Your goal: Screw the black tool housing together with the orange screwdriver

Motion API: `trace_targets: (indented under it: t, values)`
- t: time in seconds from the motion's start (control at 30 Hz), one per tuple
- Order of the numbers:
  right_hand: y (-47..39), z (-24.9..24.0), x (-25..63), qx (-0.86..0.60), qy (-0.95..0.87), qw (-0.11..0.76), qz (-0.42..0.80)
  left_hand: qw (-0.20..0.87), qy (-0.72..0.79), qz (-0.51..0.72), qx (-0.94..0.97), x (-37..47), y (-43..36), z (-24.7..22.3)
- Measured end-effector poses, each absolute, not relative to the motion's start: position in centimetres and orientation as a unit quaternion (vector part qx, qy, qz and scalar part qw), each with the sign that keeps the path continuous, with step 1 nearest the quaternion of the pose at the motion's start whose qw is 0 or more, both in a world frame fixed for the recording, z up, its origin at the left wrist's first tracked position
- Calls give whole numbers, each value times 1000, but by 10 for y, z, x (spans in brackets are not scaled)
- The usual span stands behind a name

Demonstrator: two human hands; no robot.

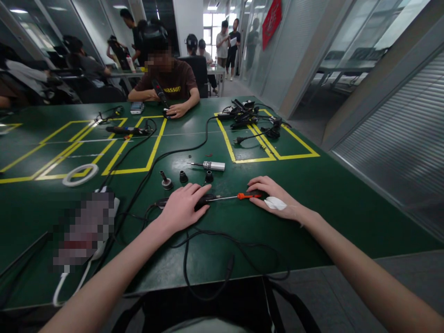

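My left hand (pixel 185 208) lies curled over a slim black corded tool (pixel 161 202) on the green table, its fingers and thumb around the body. The exact kind of this tool is unclear. A screwdriver with a thin silver shaft and a red handle (pixel 247 196) meets the tool's right end. My right hand (pixel 272 196), with a white patch near the thumb, has its fingertips closed at the handle's end. Just beyond the left hand stand a metal-based black nozzle-like part (pixel 167 183) and two small black caps (pixel 183 176). Behind them lies a silver-handled pointed tool (pixel 214 165).
Black cable (pixel 225 235) loops along the front edge. At left are a blurred phone-like slab (pixel 83 226) with a white cable and a white tape roll (pixel 80 175). Corded black tools (pixel 243 111) pile up at back right. Opposite sits a person (pixel 173 78) holding a black tool.
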State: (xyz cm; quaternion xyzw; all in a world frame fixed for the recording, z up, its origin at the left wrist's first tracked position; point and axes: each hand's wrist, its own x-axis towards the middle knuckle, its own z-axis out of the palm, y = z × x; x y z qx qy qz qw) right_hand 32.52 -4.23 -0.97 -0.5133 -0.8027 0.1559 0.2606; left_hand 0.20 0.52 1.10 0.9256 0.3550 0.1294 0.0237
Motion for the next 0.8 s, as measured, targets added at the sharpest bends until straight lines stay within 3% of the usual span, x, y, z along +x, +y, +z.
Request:
trace_targets:
  t: [0.17, 0.3, 0.67, 0.8]
  values:
    - [-40, -9, 324, -505, -805, 264, 167, 5, 335, -31, 942, 8, 16, 38]
    - [-48, 3, 324, -523, -777, 271, 223, 26, 321, -59, 945, 8, 23, 46]
    - [-34, 63, 315, -469, -626, 585, 214, 167, 342, 147, 913, 16, 10, 75]
    - [-11, 122, 289, -395, -651, 621, 184, 264, 364, 303, 840, 28, 4, 83]
